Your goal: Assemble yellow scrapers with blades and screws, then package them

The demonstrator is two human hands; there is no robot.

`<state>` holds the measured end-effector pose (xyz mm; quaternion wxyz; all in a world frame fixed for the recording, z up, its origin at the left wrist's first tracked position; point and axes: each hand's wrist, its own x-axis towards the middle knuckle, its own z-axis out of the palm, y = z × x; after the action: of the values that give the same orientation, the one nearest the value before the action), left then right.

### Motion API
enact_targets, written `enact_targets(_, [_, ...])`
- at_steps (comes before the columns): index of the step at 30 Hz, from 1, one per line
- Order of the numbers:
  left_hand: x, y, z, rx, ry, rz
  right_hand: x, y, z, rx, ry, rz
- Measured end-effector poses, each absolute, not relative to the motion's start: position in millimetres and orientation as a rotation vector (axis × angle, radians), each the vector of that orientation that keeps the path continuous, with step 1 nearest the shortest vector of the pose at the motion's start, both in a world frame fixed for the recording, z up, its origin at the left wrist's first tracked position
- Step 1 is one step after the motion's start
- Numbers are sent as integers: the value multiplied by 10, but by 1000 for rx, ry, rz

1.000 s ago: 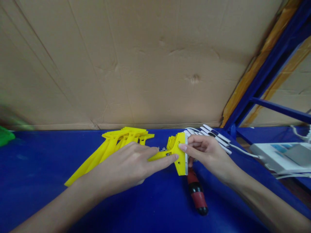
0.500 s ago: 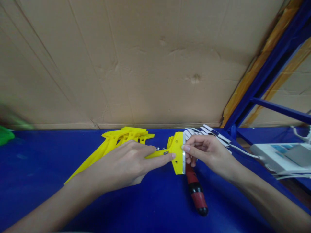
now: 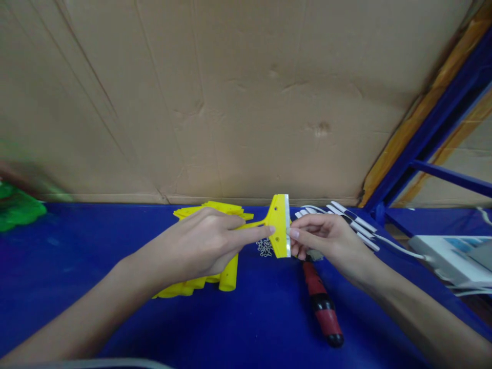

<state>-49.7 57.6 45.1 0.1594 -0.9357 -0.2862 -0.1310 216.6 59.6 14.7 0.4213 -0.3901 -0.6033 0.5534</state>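
Observation:
A yellow scraper (image 3: 280, 225) with a metal blade (image 3: 288, 218) along its right edge is held up over the blue table. My left hand (image 3: 203, 243) is wrapped round its handle, index finger stretched along the head. Thumb and fingers of my right hand (image 3: 332, 238) pinch at the middle of the blade. Two small holes show in the scraper head. Under it lies a cluster of small metal nuts or screws (image 3: 264, 248). More yellow scraper pieces (image 3: 228, 275) lie piled behind and below my left hand, partly hidden by it.
A red and black power screwdriver (image 3: 323, 303) lies below my right hand. White strips (image 3: 351, 221) and a cable run behind it towards a white box (image 3: 457, 256). Green plastic (image 3: 21, 207) lies far left. Cardboard (image 3: 246, 102) stands behind the blue table (image 3: 261, 318); a blue frame (image 3: 426, 128) rises at right.
The scraper has risen slightly, uncovering the small metal parts beneath. Both hands keep their hold. The view has shifted, so the surroundings sit farther right.

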Motion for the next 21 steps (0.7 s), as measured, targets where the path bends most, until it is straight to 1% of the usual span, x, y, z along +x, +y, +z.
enact_targets(6, [-489,553,521,-2700,-793,-303,2143,669,120,-975,-1521,1442])
enact_targets(8, [-520,575,541,-2698,-836,-279,2149,733,99,-996,-1588,1370])
enact_targets(10, [-565,606,554,-2687,-885,-256,2142,787,80,-1064,-1755,1166])
enact_targets(13, [-631,646,570,-2693,-913,-220,2104,812,42,-1147,-2164,692])
enact_targets(15, [-659,664,578,-2712,-931,-201,2070,798,-1,-1136,-2365,470])
enact_targets(21, [-680,690,579,-2722,-1022,-104,1999,782,-114,-1072,-2580,254])
